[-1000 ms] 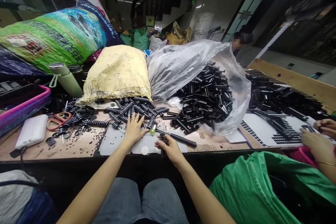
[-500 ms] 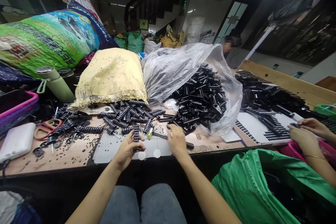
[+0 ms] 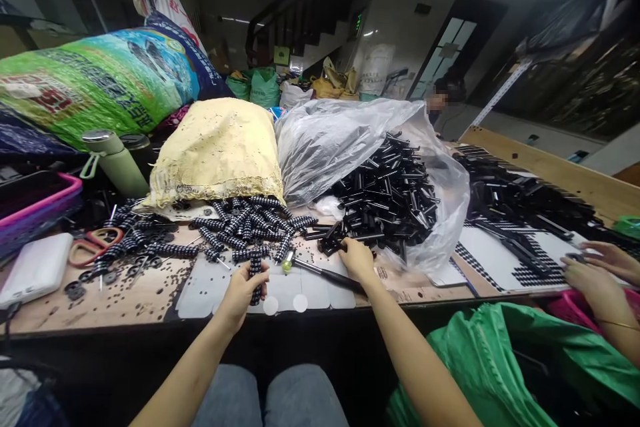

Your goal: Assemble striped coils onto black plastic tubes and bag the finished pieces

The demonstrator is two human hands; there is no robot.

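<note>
Hands over cluttered wooden table (image 3: 125,297): left (image 3: 241,288) gripping striped stack (image 3: 255,273), right (image 3: 357,257) closed among black tubes (image 3: 385,193).

Bench (image 3: 150,297): carries everything.
Yellow cloth sack (image 3: 217,147): behind the heap of black-and-white ribbed rods (image 3: 250,223).
Clear plastic bag of black tubes (image 3: 380,187): right of the sack.
Green flask (image 3: 115,163): left of the sack.
Red-handled scissors (image 3: 93,247): before the flask.

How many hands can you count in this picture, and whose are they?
4. The wearer's left hand grips a beaded black rod; the right hand reaches the black tube pile. A co-worker's two hands rest at the far right. Others may be hidden.
</note>
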